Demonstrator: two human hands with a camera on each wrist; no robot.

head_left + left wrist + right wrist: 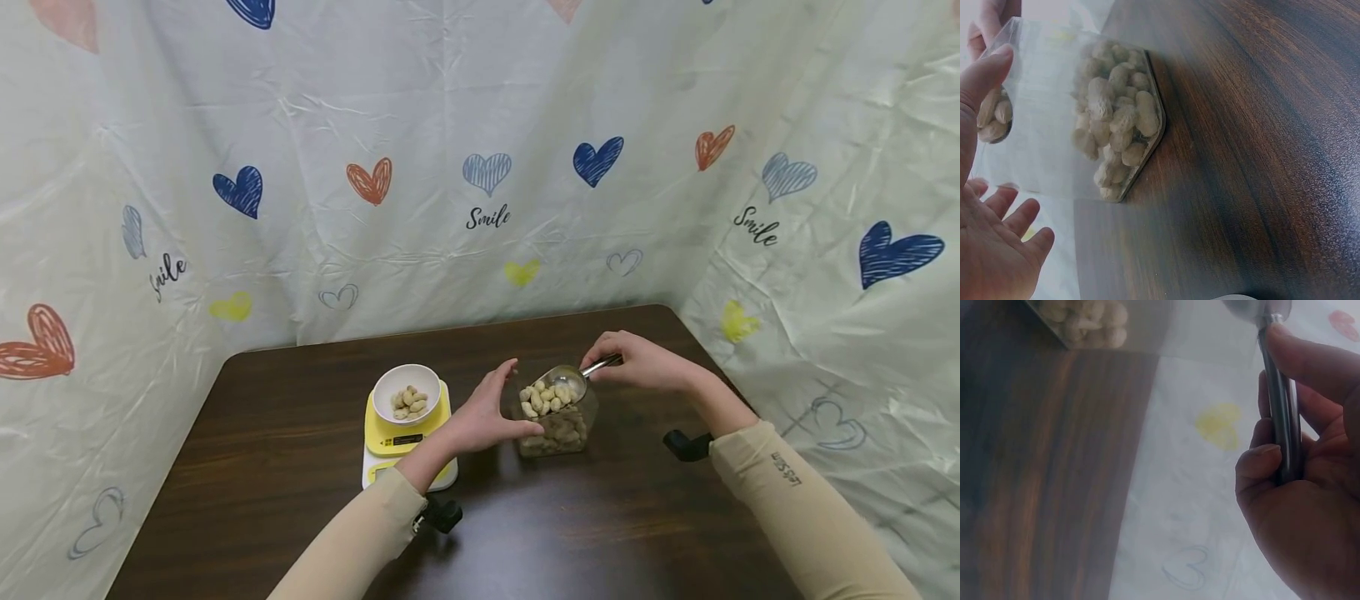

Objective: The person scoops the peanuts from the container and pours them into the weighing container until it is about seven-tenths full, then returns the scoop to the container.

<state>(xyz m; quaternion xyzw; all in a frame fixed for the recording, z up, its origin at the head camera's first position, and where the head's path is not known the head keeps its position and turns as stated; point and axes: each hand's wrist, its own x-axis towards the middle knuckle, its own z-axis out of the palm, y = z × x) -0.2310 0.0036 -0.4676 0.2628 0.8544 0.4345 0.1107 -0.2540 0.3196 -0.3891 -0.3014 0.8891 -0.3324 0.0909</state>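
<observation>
My right hand (637,360) grips the dark handle of a metal scoop (570,379), its thumb along the handle in the right wrist view. Peanuts in their shells (545,398) fill the scoop, which is tilted at the mouth of a clear square container (592,412). More peanuts (1119,106) lie in the container's bottom. My left hand (487,412) spans the container's left side with thumb and fingers spread wide. In the left wrist view its thumb tip overlaps the clear wall, with some fingertips right at the opposite edge.
Left of the container, a yellow and white kitchen scale (377,442) bears a white bowl (384,385) with several peanuts (408,402) in it. Both stand on a dark wood table (285,442). A white curtain with printed hearts (420,275) hangs behind and at both sides.
</observation>
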